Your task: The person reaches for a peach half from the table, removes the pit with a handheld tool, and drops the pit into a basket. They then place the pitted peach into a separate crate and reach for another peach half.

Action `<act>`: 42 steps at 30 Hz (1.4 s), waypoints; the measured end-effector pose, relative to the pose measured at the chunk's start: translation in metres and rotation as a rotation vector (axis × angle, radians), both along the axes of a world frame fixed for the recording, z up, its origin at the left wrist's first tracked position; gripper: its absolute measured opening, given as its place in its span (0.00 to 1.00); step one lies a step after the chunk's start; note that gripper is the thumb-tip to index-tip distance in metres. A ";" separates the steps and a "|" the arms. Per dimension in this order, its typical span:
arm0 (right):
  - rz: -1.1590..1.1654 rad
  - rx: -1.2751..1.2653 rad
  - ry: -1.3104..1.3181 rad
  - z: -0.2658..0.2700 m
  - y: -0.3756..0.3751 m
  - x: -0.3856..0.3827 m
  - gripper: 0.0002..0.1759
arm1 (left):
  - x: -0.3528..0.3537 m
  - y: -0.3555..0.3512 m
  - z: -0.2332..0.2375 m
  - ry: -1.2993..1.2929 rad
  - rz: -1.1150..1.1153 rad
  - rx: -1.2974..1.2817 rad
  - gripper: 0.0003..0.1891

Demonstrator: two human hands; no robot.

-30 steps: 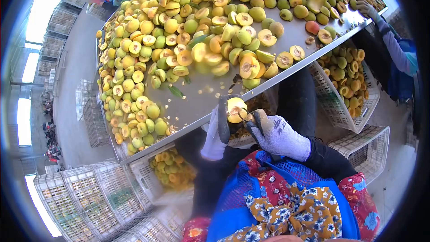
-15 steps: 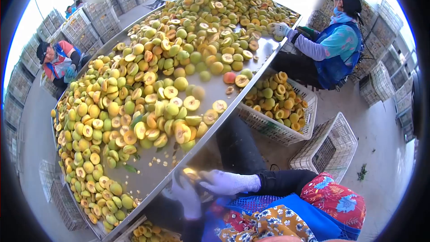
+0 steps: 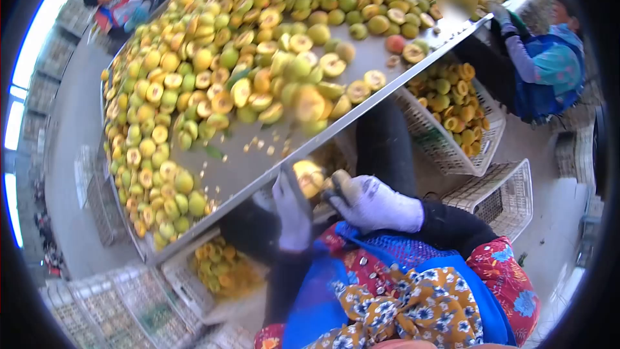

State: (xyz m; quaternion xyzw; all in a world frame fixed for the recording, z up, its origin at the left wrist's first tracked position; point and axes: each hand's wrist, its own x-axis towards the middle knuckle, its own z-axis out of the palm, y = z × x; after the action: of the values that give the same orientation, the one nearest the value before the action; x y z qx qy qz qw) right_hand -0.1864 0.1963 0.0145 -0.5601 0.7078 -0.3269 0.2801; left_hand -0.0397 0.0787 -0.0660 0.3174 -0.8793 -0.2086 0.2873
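Watching left hand (image 3: 294, 213) clamped on cut fruit (image 3: 309, 178) | right hand (image 3: 382, 207) alongside, I can't tell its grip | slick flesh could slip, dropping it.

A person (image 3: 123, 16) in a dark cap is upper left, near what seem stacked crates (image 3: 57, 53).

Table (image 3: 248, 161): metal look, smooth, soft sheen; rim bright. Crates (image 3: 494, 197) at right: pale plastic, open lattice, dull. Gloves (image 3: 385, 207): matt knitted cloth, darker coating at fingers. Near apron (image 3: 323, 297): blue, smooth, slight sheen, mesh section. Floral scarf (image 3: 413, 304): matt, creased cloth.
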 end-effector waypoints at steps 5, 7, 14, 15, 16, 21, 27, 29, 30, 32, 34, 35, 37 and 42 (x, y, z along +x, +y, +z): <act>0.036 0.014 -0.024 0.003 -0.003 0.005 0.18 | -0.027 0.003 0.050 0.564 0.005 0.935 0.24; 0.045 0.007 -0.016 0.003 -0.005 0.005 0.19 | -0.025 0.004 0.046 0.648 0.021 1.147 0.24; 0.140 0.068 -0.043 -0.003 -0.014 0.009 0.20 | -0.021 0.012 0.024 0.357 0.247 0.483 0.19; 0.162 0.072 -0.019 0.000 -0.014 0.004 0.23 | -0.022 0.009 0.054 0.292 0.134 0.623 0.17; 0.252 -0.110 0.201 -0.001 -0.010 -0.002 0.23 | -0.026 0.010 0.043 0.522 0.186 0.904 0.15; 0.124 -0.038 -0.872 -0.043 -0.015 0.006 0.23 | -0.025 0.009 0.020 0.510 0.165 0.588 0.17; 0.070 0.626 -2.417 -0.028 -0.009 -0.007 0.21 | -0.020 -0.002 0.018 0.374 -0.120 0.701 0.28; -0.053 0.597 -2.368 -0.039 -0.009 -0.002 0.21 | -0.022 -0.001 0.022 0.374 -0.151 0.746 0.28; -0.073 0.590 -2.328 -0.049 -0.009 0.001 0.21 | -0.022 -0.001 0.023 0.386 -0.180 0.765 0.28; -0.064 0.588 -2.301 -0.063 -0.005 0.003 0.20 | -0.025 0.000 0.025 0.441 -0.260 0.781 0.28; 0.056 0.603 -2.373 -0.061 -0.002 -0.001 0.20 | -0.029 0.005 0.041 0.452 -0.288 0.771 0.29; 0.071 0.608 -2.396 -0.055 -0.002 -0.003 0.20 | -0.030 0.008 0.048 0.447 -0.286 0.760 0.29; 0.029 0.611 -2.406 -0.038 -0.001 -0.005 0.19 | -0.029 0.004 0.038 0.393 -0.258 0.788 0.29; 0.057 0.611 -2.550 -0.051 -0.007 -0.002 0.20 | -0.037 0.015 0.061 0.467 -0.099 0.852 0.29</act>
State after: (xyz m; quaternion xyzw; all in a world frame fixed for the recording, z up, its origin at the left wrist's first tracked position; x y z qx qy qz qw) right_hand -0.1881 0.1896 -0.0365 0.2117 -0.0196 -0.4448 0.8700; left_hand -0.0766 0.0937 -0.0048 0.3091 -0.6419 -0.6290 0.3112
